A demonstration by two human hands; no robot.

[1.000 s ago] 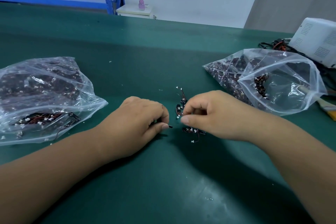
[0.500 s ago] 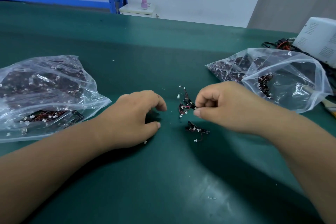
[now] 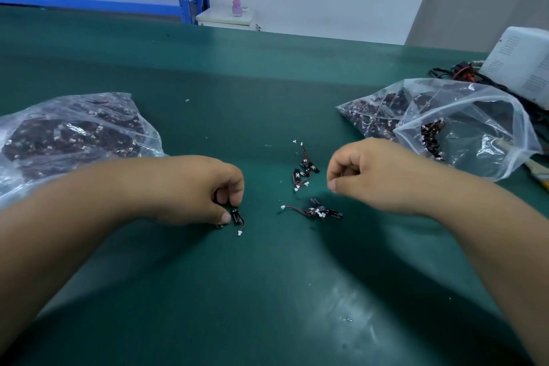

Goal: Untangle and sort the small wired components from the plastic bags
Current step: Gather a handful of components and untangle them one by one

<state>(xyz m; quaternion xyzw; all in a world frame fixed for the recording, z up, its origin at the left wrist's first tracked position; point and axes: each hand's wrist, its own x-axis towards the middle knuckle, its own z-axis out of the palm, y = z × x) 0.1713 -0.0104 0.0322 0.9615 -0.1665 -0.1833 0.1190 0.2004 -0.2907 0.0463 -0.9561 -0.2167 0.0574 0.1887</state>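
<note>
On the surface (image 3: 267,291), a wired component (image 3: 236,215) is now pinched in the left hand (image 3: 193,187); the cluster (image 3: 303,169) has been released by the right hand (image 3: 371,175), its fingers (image 3: 341,162) curled empty.

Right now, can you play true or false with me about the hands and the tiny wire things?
The left hand pinches a small black component. True.
Both plastic bags lie on the left. False: the left bag is on one side, the right bag on the other.
Loose components lie between the hands. True.
One hand is reaching inside a bag. False: the right hand is curled over the green mat, outside both bags.
</note>
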